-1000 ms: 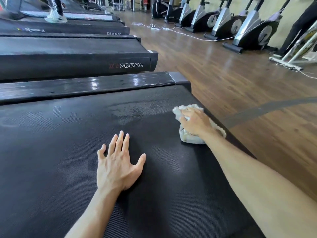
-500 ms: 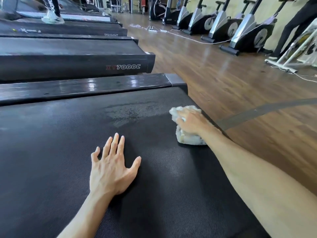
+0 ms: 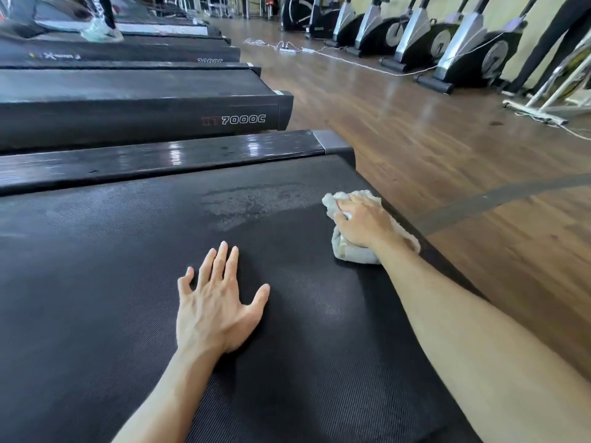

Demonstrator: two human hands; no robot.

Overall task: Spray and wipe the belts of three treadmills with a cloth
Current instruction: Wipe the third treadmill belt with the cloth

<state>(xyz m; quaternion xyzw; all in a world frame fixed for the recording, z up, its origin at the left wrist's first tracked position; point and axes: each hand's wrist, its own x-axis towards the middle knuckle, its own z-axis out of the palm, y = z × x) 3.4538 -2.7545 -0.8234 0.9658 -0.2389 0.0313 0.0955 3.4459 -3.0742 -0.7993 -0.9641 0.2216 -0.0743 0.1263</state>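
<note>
A black treadmill belt (image 3: 96, 282) fills the lower left of the head view. A damp patch (image 3: 249, 203) shows on it near its far rail. My right hand (image 3: 361, 223) grips a bunched white cloth (image 3: 347, 254) and presses it onto the belt near its right end. My left hand (image 3: 217, 302) lies flat on the belt with fingers spread, to the left of the cloth and closer to me.
A glossy black side rail (image 3: 160, 161) borders the belt's far side. Beyond it stands a second treadmill (image 3: 144, 91) marked 7000C, with more behind, one under a person's shoe (image 3: 102, 32). Wooden floor (image 3: 447, 155) lies right, with exercise bikes (image 3: 463, 49) and a white cable.
My right hand with the cloth has shifted slightly left along the belt. My left hand has stayed flat in place.
</note>
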